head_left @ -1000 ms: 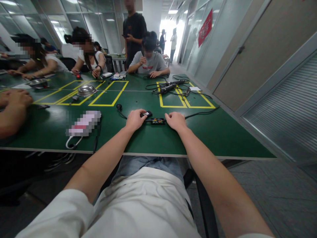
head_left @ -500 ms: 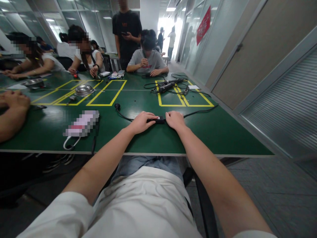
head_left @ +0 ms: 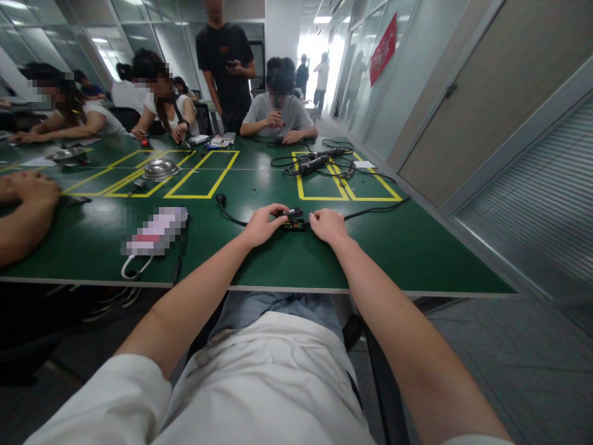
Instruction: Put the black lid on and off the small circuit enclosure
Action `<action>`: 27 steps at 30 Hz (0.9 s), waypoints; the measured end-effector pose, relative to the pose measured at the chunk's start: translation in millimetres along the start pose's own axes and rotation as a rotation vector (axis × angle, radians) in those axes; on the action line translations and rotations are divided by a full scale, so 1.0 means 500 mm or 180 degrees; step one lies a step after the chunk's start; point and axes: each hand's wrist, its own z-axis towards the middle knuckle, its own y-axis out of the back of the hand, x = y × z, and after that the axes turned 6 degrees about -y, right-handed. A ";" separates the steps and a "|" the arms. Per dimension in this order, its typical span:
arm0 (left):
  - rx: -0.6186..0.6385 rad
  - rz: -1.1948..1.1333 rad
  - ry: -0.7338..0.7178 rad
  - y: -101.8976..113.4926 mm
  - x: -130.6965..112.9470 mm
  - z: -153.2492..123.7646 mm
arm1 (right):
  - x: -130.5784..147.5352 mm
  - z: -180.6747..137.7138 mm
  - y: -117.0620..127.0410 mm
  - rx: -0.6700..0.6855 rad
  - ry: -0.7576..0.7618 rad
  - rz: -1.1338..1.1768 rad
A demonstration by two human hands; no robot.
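My left hand (head_left: pixel 266 224) grips a black cover (head_left: pixel 291 213), tilted up above the lower half of a black power adapter (head_left: pixel 294 226). Small yellow and coloured parts show inside that lower half, which lies on the green table. Closed fingers of my right hand (head_left: pixel 328 225) rest at the adapter's right end, where a black cable (head_left: pixel 377 207) leaves to the right; they seem to hold the cable there. From the adapter's left side another cord runs behind my left hand to a round black plug (head_left: pixel 221 199).
A pinkish phone-like item (head_left: pixel 160 232), blurred, lies left, near another person's forearm (head_left: pixel 28 216). Beyond are a metal bowl-shaped part (head_left: pixel 160 168), yellow tape outlines (head_left: pixel 225 176) and tangled black cables with a dark tool (head_left: pixel 315 162). Several people are around the table (head_left: pixel 417 259).
My left hand has raised the black cover off the adapter, exposing the coloured parts inside. The right hand stays at the right end. The view has shifted slightly.
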 end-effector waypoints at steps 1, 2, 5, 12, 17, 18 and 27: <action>-0.0082 0.0085 0.0091 0.003 0.002 0.000 | 0.001 0.000 0.000 0.0000 0.0000 -0.0001; -0.0147 0.0199 0.0161 0.006 0.004 0.001 | 0.001 -0.001 0.001 0.0001 -0.0003 -0.0002; -0.0165 0.0458 0.0233 0.011 0.006 0.000 | 0.003 -0.002 0.003 0.0005 -0.0003 -0.0002; -0.0233 0.1049 0.0553 0.014 -0.005 -0.007 | 0.004 -0.003 0.004 -0.0005 -0.0001 -0.0005; 0.0056 0.1360 0.0834 0.020 -0.019 -0.010 | 0.005 -0.002 0.004 -0.0047 -0.0031 0.0003; 0.0090 0.1391 0.0852 0.021 -0.023 -0.010 | 0.005 -0.002 0.004 -0.0064 -0.0033 0.0011; 0.0221 0.1508 0.0921 0.024 -0.036 -0.006 | -0.003 0.006 -0.002 -0.0174 -0.0070 0.0071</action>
